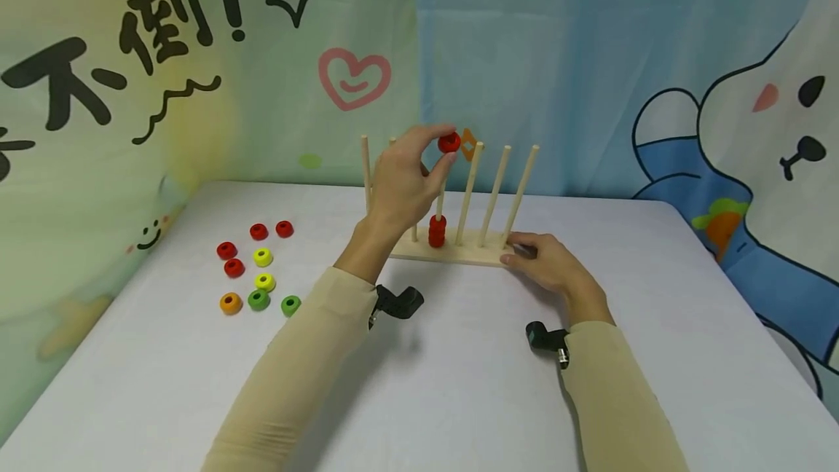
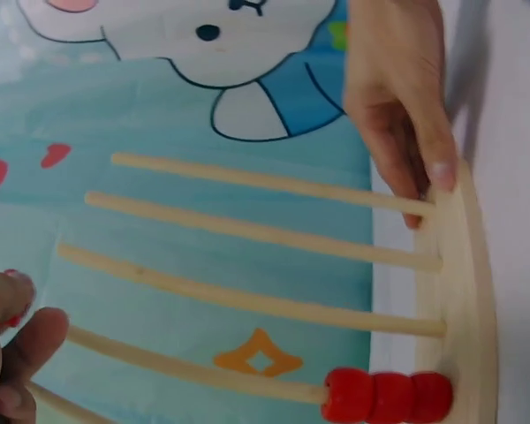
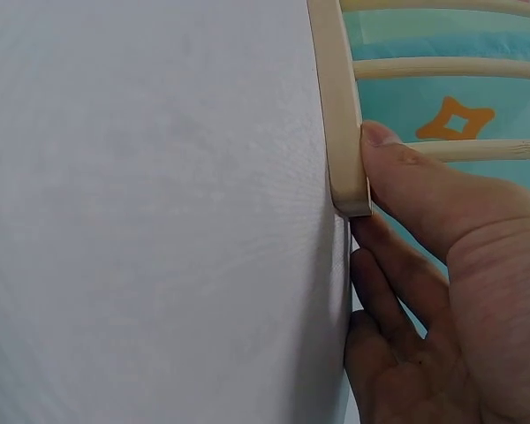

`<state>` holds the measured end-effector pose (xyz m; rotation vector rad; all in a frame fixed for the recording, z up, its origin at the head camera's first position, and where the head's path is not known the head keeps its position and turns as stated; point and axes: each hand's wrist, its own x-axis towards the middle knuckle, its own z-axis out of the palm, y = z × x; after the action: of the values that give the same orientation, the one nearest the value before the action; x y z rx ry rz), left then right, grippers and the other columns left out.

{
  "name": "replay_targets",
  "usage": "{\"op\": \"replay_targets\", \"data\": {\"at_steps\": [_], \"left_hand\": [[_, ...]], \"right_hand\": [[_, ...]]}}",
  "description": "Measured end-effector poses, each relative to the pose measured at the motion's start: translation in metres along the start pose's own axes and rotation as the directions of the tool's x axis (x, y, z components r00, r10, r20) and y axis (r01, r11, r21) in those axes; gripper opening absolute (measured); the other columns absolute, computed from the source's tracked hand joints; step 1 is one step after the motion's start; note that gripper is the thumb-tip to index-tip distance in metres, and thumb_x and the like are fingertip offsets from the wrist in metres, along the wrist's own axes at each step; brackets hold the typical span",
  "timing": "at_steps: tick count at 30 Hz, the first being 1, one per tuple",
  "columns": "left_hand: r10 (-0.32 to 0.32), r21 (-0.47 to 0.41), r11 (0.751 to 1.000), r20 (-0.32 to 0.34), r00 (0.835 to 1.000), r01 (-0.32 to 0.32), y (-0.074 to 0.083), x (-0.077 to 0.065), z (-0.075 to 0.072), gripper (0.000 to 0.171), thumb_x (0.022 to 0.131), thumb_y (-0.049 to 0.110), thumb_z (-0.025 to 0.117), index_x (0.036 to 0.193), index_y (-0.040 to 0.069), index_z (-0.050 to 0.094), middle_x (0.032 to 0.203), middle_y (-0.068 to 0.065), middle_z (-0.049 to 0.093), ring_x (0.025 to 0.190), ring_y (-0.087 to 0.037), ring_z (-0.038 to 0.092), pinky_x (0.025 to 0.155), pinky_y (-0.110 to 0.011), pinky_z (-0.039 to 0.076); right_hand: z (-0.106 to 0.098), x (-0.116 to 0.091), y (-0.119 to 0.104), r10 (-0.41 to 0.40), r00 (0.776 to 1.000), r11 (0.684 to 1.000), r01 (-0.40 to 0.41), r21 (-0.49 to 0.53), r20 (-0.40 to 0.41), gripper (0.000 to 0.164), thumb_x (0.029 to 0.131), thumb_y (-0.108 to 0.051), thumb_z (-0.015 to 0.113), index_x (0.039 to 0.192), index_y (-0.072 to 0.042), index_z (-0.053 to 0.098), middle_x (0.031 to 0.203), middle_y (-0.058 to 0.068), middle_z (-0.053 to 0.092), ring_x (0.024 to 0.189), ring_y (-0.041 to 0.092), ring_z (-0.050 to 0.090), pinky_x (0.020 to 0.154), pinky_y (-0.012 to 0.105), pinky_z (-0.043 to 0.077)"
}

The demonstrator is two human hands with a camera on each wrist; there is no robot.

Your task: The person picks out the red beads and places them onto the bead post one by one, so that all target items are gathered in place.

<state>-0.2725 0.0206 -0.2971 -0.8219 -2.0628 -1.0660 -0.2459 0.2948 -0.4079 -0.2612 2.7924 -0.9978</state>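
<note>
In the head view my left hand point(image 1: 408, 179) pinches a red bead point(image 1: 448, 143) between thumb and fingers, close to the top of a peg. Below it, a stack of three red beads point(image 1: 436, 231) sits at the foot of that peg. The pegs rise from the flat base of a wooden peg stand point(image 1: 452, 252). My right hand point(image 1: 553, 268) holds the stand's right end, thumb on the base's edge, as the right wrist view shows at the wooden base point(image 3: 340, 132). The left wrist view shows only part of the pinched bead.
Left of the stand, loose beads lie on the white table point(image 1: 459, 384): several red ones point(image 1: 233, 268), two yellow ones point(image 1: 265, 282), two green ones point(image 1: 258, 301) and an orange one point(image 1: 231, 304). A printed curtain point(image 1: 524, 57) hangs behind the table.
</note>
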Motion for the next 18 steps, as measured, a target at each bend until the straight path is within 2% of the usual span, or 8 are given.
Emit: {"op": "replay_targets", "data": {"at_steps": [5,8,13,18], "left_hand": [[-0.097,-0.005,0.995,0.018,0.995,0.097,0.0026,0.0013,-0.0014,0.035,0.094,0.017,0.068,0.128,0.009,0.064,0.122,-0.004,0.067,0.040,-0.008,0.046,0.045,-0.025,0.040],[-0.127,0.020,0.992,0.034,0.991,0.126,0.0035,0.0020,-0.0022,0.036,0.095,0.020,0.068,0.129,0.011,0.064,0.123,-0.003,0.067,0.040,-0.007,0.048,0.043,-0.026,0.038],[-0.129,0.028,0.991,0.046,0.991,0.127,0.0029,0.0029,0.0001,0.037,0.095,0.020,0.067,0.130,0.010,0.063,0.125,-0.004,0.066,0.040,-0.007,0.048,0.044,-0.026,0.038],[-0.085,0.023,0.996,0.027,0.996,0.085,0.0025,0.0022,0.0019,0.039,0.095,0.018,0.067,0.132,0.009,0.061,0.130,-0.007,0.063,0.043,-0.009,0.045,0.051,-0.025,0.041]], "right_hand": [[0.0031,0.0004,0.0017,-0.025,1.000,1.000,0.025,0.010,-0.001,0.058,0.095,-0.034,0.066,0.141,-0.003,0.052,0.148,0.020,0.045,0.139,0.040,0.036,0.113,0.054,0.027],[0.0035,0.0000,0.0024,-0.013,1.000,1.000,0.013,0.013,0.000,0.057,0.096,-0.034,0.066,0.142,-0.003,0.052,0.148,0.020,0.045,0.139,0.040,0.036,0.113,0.053,0.027],[0.0018,0.0001,0.0031,0.001,1.000,1.000,-0.001,0.009,0.002,0.058,0.096,-0.034,0.065,0.143,-0.004,0.050,0.149,0.020,0.044,0.139,0.040,0.036,0.113,0.053,0.026],[-0.0016,-0.0015,0.0039,0.027,1.000,1.000,-0.027,0.011,0.007,0.058,0.096,-0.034,0.065,0.144,-0.006,0.050,0.150,0.019,0.043,0.140,0.039,0.035,0.113,0.054,0.025]]}}
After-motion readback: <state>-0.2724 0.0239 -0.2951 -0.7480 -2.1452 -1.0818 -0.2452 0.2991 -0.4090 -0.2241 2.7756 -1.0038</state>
